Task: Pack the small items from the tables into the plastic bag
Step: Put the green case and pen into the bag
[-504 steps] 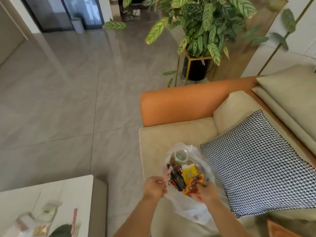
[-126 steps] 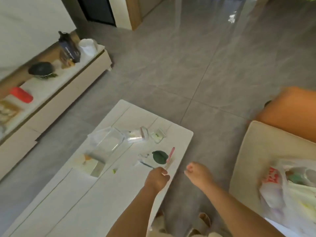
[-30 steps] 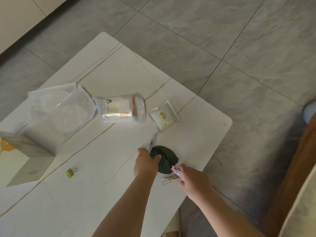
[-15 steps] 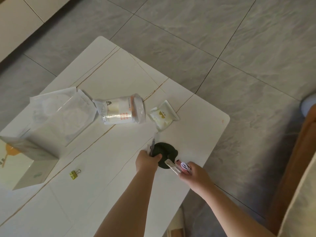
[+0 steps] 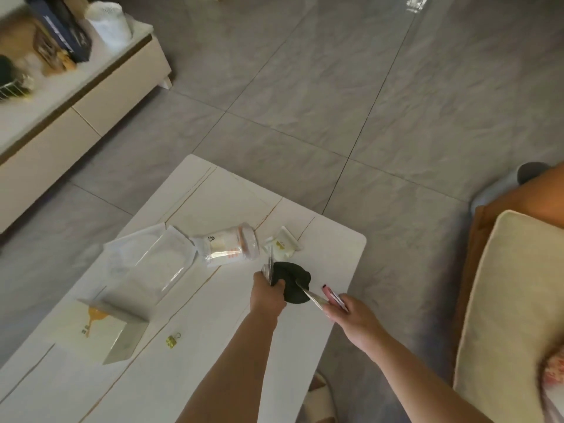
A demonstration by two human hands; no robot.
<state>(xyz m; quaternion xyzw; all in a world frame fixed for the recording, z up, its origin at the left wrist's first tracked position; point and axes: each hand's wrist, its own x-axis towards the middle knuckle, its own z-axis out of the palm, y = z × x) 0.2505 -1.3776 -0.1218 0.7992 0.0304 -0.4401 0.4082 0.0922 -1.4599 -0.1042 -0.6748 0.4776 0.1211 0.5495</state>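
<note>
Hands meet over the near right corner of the white table (image 5: 213,209). The left hand (image 5: 266,296) is curled around a thin clear-wrapped pen-like item (image 5: 269,268) that sticks up toward twelve o'clock, and its fingers also pinch the edge of a dark green round piece (image 5: 291,282), which looks partly lifted, though whether it is clear of the tabletop cannot be told. The right hand (image 5: 348,315), at three o'clock of the left, grips two slim things that fan out toward ten o'clock: a pale flat packet (image 5: 308,296) whose tip overlaps the green piece, and a pink stick-shaped item (image 5: 331,296) just beside it.

At twelve o'clock of the hands lie a small white sachet (image 5: 282,247) with a yellow mark and, just beside it at its nine o'clock, a clear wrapped bottle (image 5: 229,248) lying on its side. Farther toward nine o'clock rests a clear flat package (image 5: 149,264), and at its seven o'clock a white box (image 5: 103,331) with an orange print. A small yellow binder clip (image 5: 172,340) lies alone at eight o'clock of the left hand.

A beige sofa cushion (image 5: 512,300) fills the three o'clock edge. A low cabinet (image 5: 76,96) stands at ten o'clock. The plastic bag is out of sight.
</note>
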